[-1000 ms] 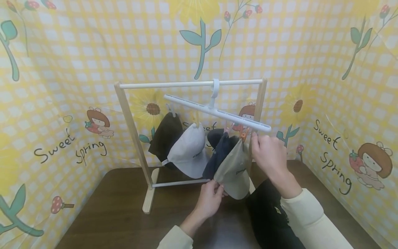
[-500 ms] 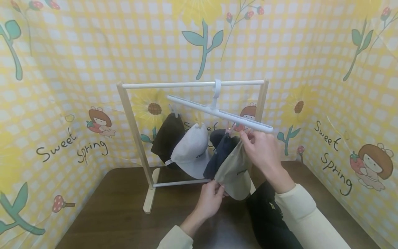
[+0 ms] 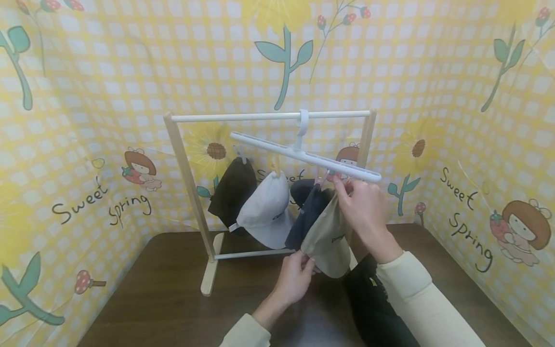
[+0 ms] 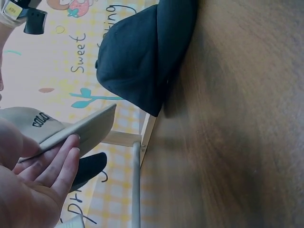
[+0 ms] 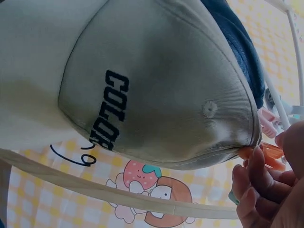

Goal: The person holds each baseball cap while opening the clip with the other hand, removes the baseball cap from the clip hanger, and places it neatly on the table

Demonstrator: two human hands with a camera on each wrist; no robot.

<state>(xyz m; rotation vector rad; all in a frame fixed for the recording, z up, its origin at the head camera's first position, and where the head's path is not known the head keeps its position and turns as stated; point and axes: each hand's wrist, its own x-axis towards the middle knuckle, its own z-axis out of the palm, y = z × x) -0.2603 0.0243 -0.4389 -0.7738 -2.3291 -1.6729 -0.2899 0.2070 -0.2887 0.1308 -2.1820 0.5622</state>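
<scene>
A khaki cap [image 3: 325,236] with dark lettering hangs at the right end of a tilted white hanger [image 3: 303,155]. My left hand [image 3: 297,277] pinches its lower edge by the brim, thumb above and fingers beneath. At the cap's top, my right hand [image 3: 364,202] pinches the orange clip [image 5: 273,154], which its fingers partly cover. Just left hangs a navy cap [image 3: 301,217] under a pink clip [image 5: 269,121]. Further left on the same hanger are a light grey cap [image 3: 264,207] and a dark brown cap [image 3: 234,193].
The hanger hooks over the white top bar [image 3: 243,117] of a wooden-sided rack [image 3: 191,193] on a brown table [image 3: 173,308]. A black cap [image 4: 133,57] lies on the table at the right, under my right forearm in the head view. Patterned cloth walls [image 3: 108,96] surround the table.
My right hand has moved left from beside the khaki cap onto the orange clip at its top. The left hand keeps its hold on the cap's edge.
</scene>
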